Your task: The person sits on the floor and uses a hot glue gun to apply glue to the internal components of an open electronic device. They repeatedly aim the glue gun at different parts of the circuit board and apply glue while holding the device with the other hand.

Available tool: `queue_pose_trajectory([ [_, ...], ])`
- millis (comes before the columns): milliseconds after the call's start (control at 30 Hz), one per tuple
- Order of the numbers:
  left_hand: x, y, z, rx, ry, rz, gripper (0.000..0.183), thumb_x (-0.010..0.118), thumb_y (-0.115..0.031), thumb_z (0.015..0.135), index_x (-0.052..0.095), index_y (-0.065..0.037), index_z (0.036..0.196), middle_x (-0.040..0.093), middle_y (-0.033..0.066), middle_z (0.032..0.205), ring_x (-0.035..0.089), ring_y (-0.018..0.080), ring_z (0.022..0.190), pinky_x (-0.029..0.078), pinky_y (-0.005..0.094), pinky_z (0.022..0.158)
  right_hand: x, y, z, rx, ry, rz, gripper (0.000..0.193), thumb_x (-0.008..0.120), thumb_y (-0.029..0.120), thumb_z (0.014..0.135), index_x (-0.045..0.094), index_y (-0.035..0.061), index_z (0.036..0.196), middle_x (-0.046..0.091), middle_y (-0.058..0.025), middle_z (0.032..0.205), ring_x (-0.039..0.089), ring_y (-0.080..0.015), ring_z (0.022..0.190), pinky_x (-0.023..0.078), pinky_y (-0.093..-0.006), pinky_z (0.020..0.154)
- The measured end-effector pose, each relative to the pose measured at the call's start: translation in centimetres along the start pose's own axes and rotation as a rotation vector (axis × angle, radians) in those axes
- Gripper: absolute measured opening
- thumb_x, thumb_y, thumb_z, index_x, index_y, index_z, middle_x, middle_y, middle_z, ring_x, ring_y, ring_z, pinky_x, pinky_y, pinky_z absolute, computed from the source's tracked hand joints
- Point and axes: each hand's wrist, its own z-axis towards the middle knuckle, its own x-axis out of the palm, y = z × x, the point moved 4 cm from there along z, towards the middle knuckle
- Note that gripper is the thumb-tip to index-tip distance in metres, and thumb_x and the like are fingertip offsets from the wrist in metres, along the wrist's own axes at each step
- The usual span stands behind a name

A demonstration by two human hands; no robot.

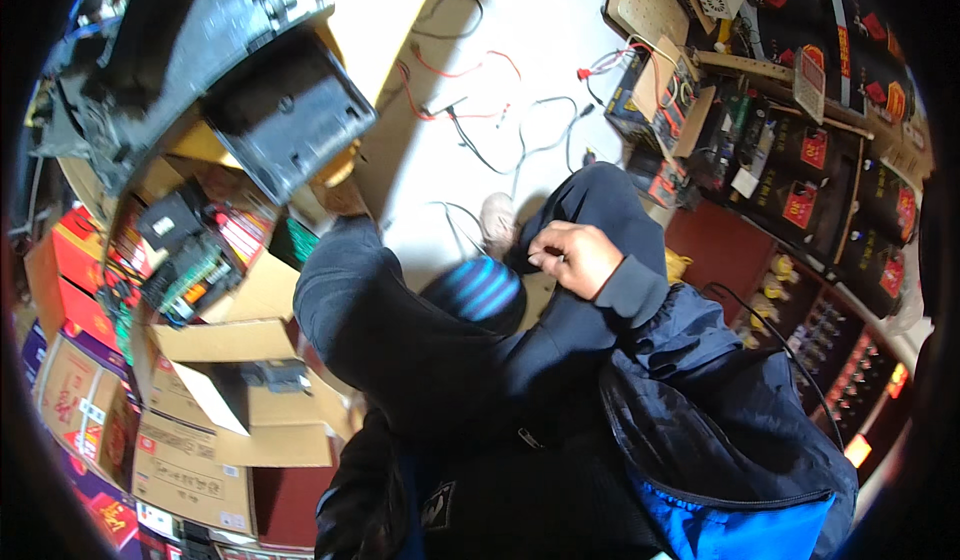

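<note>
1. At the far left, a brown cardboard box (85, 405) sits among red and purple packages.
2. To its right, an open carton (225, 342) gapes near a green circuit board (197, 282).
3. Above these, a black plastic casing (295, 110) lies tilted, near the person's left knee (345, 275).
4. The left sleeve (345, 490) comes in low; the left hand is hidden, so I cannot tell its fingers' state.
5. Ahead, red and black cables (453, 113) lie loose on the pale floor.
6. Between the legs is a round, blue-striped thing (475, 292), with a light shoe (497, 225) just beyond it.
7. Right of both, the right hand (580, 258) is over the right leg, fingers curled and thumb meeting forefinger; whether anything thin is pinched there, I cannot tell. The striped thing and shoe are near it.
8. Farther right stand a dark red panel (705, 240) and black boxes (790, 195) with red labels.
</note>
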Motion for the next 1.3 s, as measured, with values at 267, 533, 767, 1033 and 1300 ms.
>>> queue_pose_trajectory([
  [267,-4.3,4.0,1.4,0.019,-0.139,-0.156,0.059,0.071,-0.050,0.086,0.067,-0.015,0.134,0.056,0.0158,0.147,0.051,0.0399,0.138,0.038,0.0594,0.117,-9.0,-14.6,-1.2,-0.027,-1.061,0.286,0.020,0.071,0.007,0.096,0.070,0.0007,0.115,0.072,-0.0081,0.108,0.069,-0.0170,0.095,0.055,-0.0307,0.089],
  [533,-8.9,4.2,3.5,0.053,-0.331,-0.553,0.063,0.067,-0.055,0.090,0.064,-0.014,0.139,0.055,0.0155,0.149,0.050,0.0390,0.139,0.039,0.0592,0.117,4.2,-46.9,-4.7,0.621,-1.628,1.406,0.019,0.069,0.005,0.093,0.068,-0.0046,0.109,0.070,-0.0126,0.092,0.067,-0.0248,0.076,0.057,-0.0399,0.068],
  [767,-13.7,-0.8,0.1,0.100,-0.496,-0.964,0.067,0.063,-0.059,0.094,0.061,-0.013,0.143,0.055,0.0152,0.151,0.050,0.0383,0.141,0.039,0.0590,0.117,15.6,-59.1,-0.6,0.883,-1.410,1.676,0.029,0.073,0.022,0.095,0.071,-0.0008,0.112,0.064,-0.0168,0.098,0.064,-0.0270,0.081,0.054,-0.0352,0.065],
  [1033,-21.2,-8.4,-5.7,0.263,-0.635,-1.205,0.072,0.058,-0.064,0.097,0.058,-0.012,0.147,0.054,0.0149,0.154,0.049,0.0374,0.142,0.040,0.0588,0.117,21.9,-59.3,2.9,0.953,-1.134,1.581,0.045,0.085,0.034,0.088,0.069,-0.0009,0.113,0.066,-0.0131,0.092,0.061,-0.0233,0.069,0.053,-0.0372,0.060],
  [1300,-26.1,-14.2,-9.0,0.479,-0.591,-1.152,0.087,0.045,-0.073,0.102,0.043,-0.008,0.159,0.049,0.0155,0.159,0.049,0.0364,0.144,0.038,0.0510,0.121,22.6,-60.8,6.6,1.023,-0.910,1.216,0.060,0.086,0.036,0.082,0.068,-0.0063,0.122,0.071,-0.0222,0.116,0.069,-0.0328,0.102,0.053,-0.0402,0.092],
])
